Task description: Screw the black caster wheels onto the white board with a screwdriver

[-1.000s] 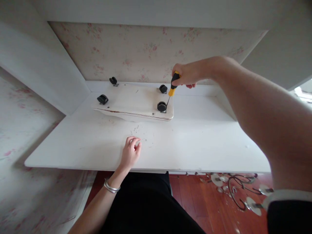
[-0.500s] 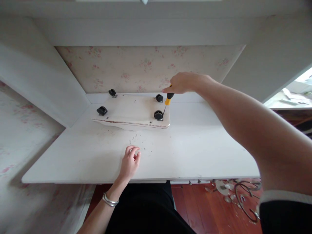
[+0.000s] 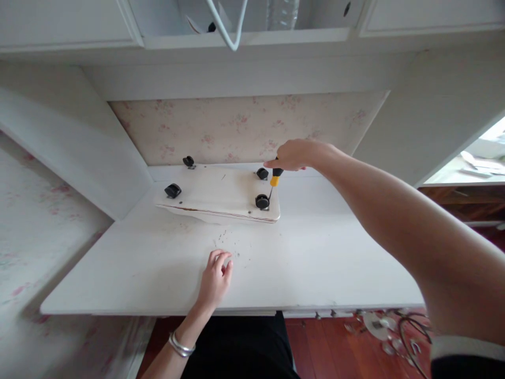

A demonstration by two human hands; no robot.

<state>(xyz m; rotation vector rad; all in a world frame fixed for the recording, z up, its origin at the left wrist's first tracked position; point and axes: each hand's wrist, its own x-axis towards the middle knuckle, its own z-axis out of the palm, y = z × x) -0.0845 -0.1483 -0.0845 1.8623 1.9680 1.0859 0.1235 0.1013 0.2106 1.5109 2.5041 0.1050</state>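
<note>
A white board (image 3: 221, 189) lies on the white desk (image 3: 335, 263), with black casters standing up near its corners. My right hand (image 3: 294, 155) is closed round the black and yellow handle of a screwdriver (image 3: 274, 180). The screwdriver's tip points down beside the front right caster (image 3: 262, 201); the exact contact point is too small to make out. Below the board, my left hand (image 3: 216, 273) rests on the desk with loosely curled fingers apart and nothing in them. Small dark bits lie just beyond its fingertips.
Above the desk hangs a white cabinet (image 3: 252, 39) with a white looped cord (image 3: 233, 45) in front. A white side panel (image 3: 71, 137) stands at the left. Metal and glass pieces (image 3: 379, 323) lie on the red wooden floor (image 3: 327, 347) at the lower right.
The camera view has tilted up, so the scene sits lower and more of the upper cabinet shows. My right hand stays on the screwdriver by the same caster, and my left hand stays on the desk.
</note>
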